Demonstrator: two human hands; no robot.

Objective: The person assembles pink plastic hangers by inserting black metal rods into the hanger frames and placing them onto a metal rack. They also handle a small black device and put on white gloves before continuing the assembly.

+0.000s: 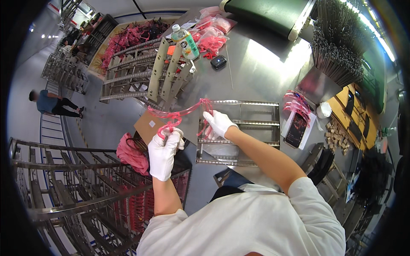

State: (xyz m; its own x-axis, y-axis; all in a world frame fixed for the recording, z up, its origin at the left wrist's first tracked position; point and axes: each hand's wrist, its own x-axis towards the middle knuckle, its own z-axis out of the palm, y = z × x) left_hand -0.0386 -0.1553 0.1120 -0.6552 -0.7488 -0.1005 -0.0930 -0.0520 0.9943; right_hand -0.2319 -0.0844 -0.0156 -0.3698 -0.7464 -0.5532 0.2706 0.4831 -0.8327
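My left hand (pixel 164 152), in a white glove, is closed around one end of a bundle of thin pink strips (pixel 181 114). The fingers are curled tight on the looped part, near my chest side. My right hand (pixel 217 123), also gloved, pinches the other end of the same bundle, fingers together on it, just above a metal rack (pixel 239 132) that lies flat on the desk (pixel 256 72). So the strips hang in the air between both grips, a little above the left edge of this rack.

I judge the work is only partly done. The rack under my right hand looks without any pink strips on its bars, as far as I can see. More pink strips wait in a pile (pixel 132 36) at the far side of the desk, some in clear bags (pixel 213 36), and a small bunch (pixel 297 104) lies beside a phone (pixel 296 130) on my right. Below on my left, a rack cart (pixel 145 200) seems to carry racks with red pieces already on them, but it is too dark to be sure. A bottle (pixel 185 41) stands behind other upright racks (pixel 145 72).
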